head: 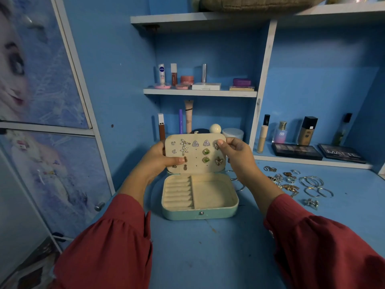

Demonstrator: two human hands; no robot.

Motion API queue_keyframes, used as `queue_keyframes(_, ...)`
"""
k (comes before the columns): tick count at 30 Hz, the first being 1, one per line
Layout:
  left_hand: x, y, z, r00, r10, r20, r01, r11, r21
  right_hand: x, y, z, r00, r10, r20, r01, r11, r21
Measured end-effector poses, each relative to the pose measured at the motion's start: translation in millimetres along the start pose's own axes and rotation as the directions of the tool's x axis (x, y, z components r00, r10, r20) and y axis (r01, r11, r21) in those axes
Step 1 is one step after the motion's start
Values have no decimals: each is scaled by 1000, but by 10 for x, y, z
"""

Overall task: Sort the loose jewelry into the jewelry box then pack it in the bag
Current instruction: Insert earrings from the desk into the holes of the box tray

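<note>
Two arms in loose dark-red sleeves (108, 247) reach fwd from the bottom corners over a blue table (208, 257). At the table's centre sits a mint-green jewelry box (200, 211), open, w/ a cream lining: ring rolls fill the left part of the tray, and a plain compartment takes the right part. A small snap stud shows on its front wall.

Just beyond the tray, the upright lid panel (194, 162) is held at both sides. The left hand (160, 159) grips the panel's left edge, thumb curled across the front near the lower left corner. The right hand (237, 155) pinches the upper right corner, thumb on the front (it covers part of one earring). Pinned to the panel are earrings (206, 152): small hearts, starfish, triangles, green squares, butterflies and 2 gold studs low on the left.

To the right of the box, loose jewelry (291, 182) lies scattered on the table: rings, gold pieces, silver hoops and bangles, well apart from the tray. A couple of thin hoops sit close behind the right wrist.

Farther back, eyeshadow palettes (298, 152), foundation and perfume bottles line a ledge at right. Tubes and jars stand behind the box, and a shelf (200, 93) above holds lip products and compacts. A cartoon-printed cupboard door (37, 69) fills the left.
</note>
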State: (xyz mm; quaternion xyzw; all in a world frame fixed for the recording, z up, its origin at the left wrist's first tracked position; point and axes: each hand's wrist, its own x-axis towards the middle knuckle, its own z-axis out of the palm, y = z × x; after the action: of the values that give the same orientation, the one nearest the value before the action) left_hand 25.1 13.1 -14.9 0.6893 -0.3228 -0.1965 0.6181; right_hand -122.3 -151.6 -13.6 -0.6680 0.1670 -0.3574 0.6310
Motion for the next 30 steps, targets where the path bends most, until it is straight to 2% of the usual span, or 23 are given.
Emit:
queue_keyframes(7, -69, -24, -172, 999, -20, -39, 24, 995, 100, -7, 101, -170, 991, 56, 118, -48, 997, -68)
queue_keyframes(11, -81, -33, -129, 999, -13, -53, 17, 997, 74, 1, 148, -183, 990, 59, 125, -42, 991, -130)
queue_keyframes(19, -93, -57, -81, 997, 3, -71, 1, 998, 58, 44, 196, -127, 995, 49, 84, -16, 932, -362)
queue_keyframes(25, -126, -76, -98, 997, -31, -64, 33, 999, 38, -21, 188, -168, 995, 35, 94, -13, 975, -221)
queue_keyframes(30, -174, -69, -68, 997, -23, -76, 28, 998, 58, -50, 186, -209, 988, 69, 136, -45, 984, -172)
